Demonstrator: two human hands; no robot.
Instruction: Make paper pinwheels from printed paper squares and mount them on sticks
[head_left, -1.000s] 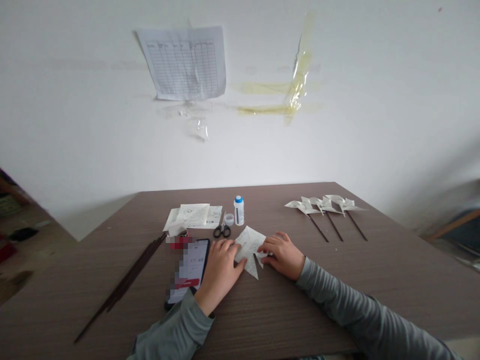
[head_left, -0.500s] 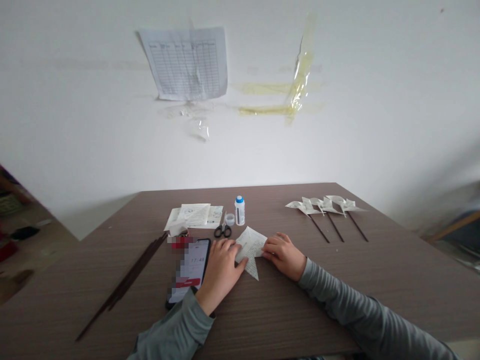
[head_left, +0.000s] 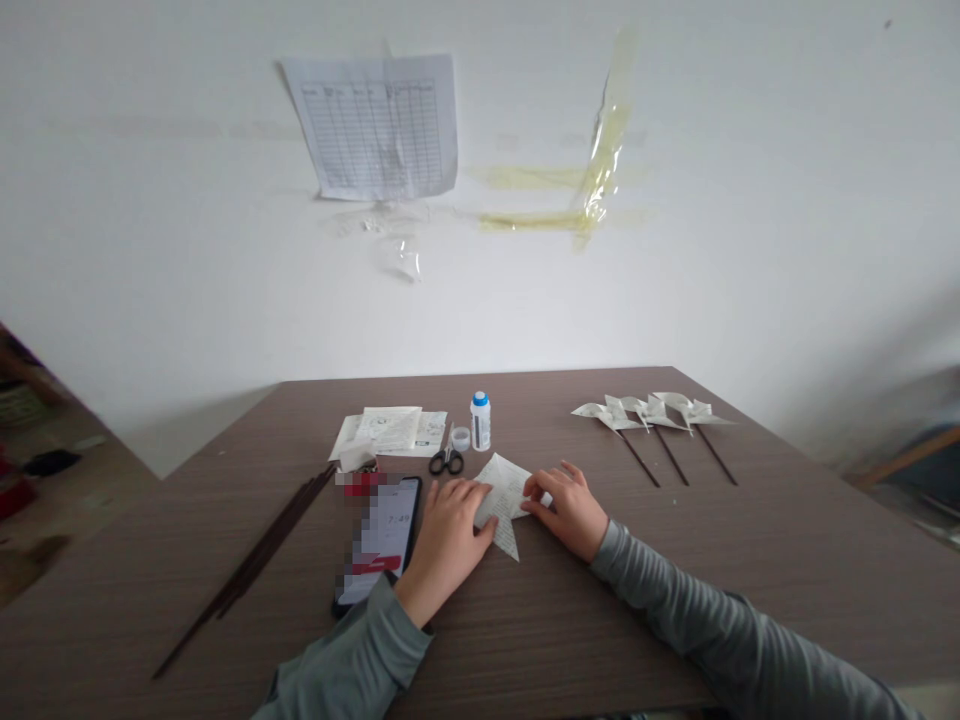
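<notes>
A folded sheet of printed paper (head_left: 504, 500), cut into pointed flaps, lies on the table between my hands. My left hand (head_left: 450, 530) rests over its left side, fingers laid on the paper and thumb spread apart near the lower flap. At the right edge, my right hand (head_left: 566, 505) pinches a corner of the same paper between thumb and fingers, the fingertips partly hiding it. Black-handled scissors (head_left: 446, 462) lie just beyond my left hand. Behind the paper stands a white bottle with a blue cap (head_left: 481, 422), with a small roll of clear tape (head_left: 460, 438) beside it.
A phone (head_left: 386, 530) lies left of my left hand, near a bundle of dark sticks (head_left: 262, 550). Paper sheets (head_left: 390, 428) are stacked at the back left. Three paper pinwheels (head_left: 652, 408) on dark sticks lie at the back right. The wall (head_left: 525, 310) rises behind the table.
My right hand has shifted slightly left, with a finger lifting, and the paper's right corner has turned under its fingers. The left hand stays nearly where it was.
</notes>
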